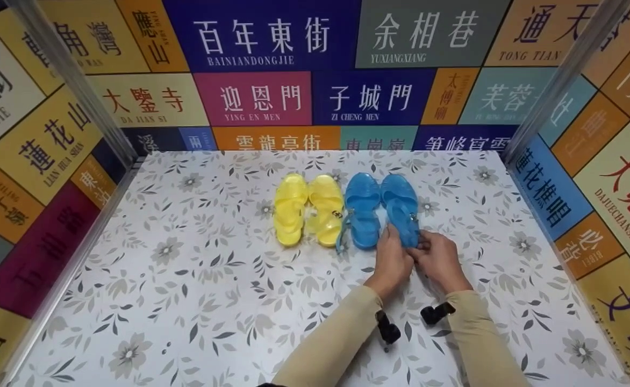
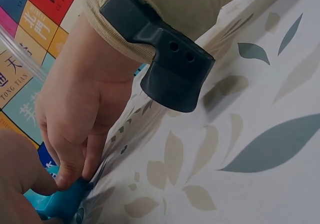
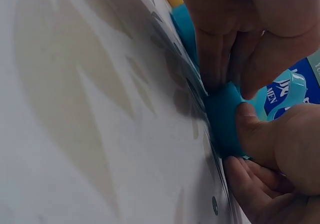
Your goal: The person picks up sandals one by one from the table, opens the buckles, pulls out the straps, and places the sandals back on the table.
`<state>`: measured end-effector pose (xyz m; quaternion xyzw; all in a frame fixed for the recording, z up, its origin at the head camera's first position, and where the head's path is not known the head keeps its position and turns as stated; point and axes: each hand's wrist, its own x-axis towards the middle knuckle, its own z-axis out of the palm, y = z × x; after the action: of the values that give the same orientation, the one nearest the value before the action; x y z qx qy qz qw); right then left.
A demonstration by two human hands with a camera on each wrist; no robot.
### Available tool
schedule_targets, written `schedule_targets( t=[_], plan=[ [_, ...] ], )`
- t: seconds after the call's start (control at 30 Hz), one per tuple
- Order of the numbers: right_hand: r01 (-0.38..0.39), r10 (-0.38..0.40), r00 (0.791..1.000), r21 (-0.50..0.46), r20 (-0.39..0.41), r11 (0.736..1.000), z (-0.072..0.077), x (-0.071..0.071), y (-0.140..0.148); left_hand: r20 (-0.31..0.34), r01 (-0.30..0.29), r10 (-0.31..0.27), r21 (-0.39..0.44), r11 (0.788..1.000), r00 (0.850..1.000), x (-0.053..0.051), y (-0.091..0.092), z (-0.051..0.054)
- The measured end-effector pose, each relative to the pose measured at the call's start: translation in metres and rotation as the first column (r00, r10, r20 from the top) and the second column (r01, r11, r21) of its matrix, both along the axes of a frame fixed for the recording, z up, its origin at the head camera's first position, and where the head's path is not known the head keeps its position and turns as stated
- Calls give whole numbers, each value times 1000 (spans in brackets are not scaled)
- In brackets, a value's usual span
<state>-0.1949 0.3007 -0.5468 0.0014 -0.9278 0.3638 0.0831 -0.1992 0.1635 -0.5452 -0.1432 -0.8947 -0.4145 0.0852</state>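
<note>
A pair of blue jelly sandals stands on the table, toes pointing away. My left hand (image 1: 393, 263) grips the heel of the right-hand blue sandal (image 1: 399, 193), its thumb at the heel's inner edge. On the other side of that heel, my right hand (image 1: 441, 260) pinches it, thumb against the blue plastic in the right wrist view. Both hands are close together there, so part of the heel is hidden. Just left stands the other blue sandal (image 1: 362, 188), a loose strap (image 1: 341, 239) hanging at its outer side.
A pair of yellow jelly sandals (image 1: 326, 188) stands left of the blue ones, toes also facing away. White floral paper covers the table (image 1: 186, 301). Walls of colourful sign panels (image 1: 256, 99) enclose the back and both sides.
</note>
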Motion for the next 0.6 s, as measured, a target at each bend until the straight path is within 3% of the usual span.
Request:
schedule_targets(
  t=[0.1, 0.27, 0.4, 0.53, 0.6],
  plan=[
    [-9, 9, 1000, 4, 7, 1000, -1, 0, 0, 19, 5, -5, 12, 1000, 1000, 0, -1, 0],
    [-15, 16, 999, -35, 36, 999, -2, 1, 4, 43, 60, -62, 55, 997, 997, 2, -6, 1],
    [-17, 20, 998, -55, 55, 998, -3, 4, 6, 3, 101, -102, 28, 994, 995, 7, -16, -1],
    [-23, 27, 997, -67, 66, 998, -2, 7, 7, -22, 178, -178, -5, 984, 984, 10, -33, 0],
    [-26, 30, 997, -61, 72, 998, 0, 9, 8, -3, 238, -238, -11, 971, 971, 11, -42, 1]
  ],
)
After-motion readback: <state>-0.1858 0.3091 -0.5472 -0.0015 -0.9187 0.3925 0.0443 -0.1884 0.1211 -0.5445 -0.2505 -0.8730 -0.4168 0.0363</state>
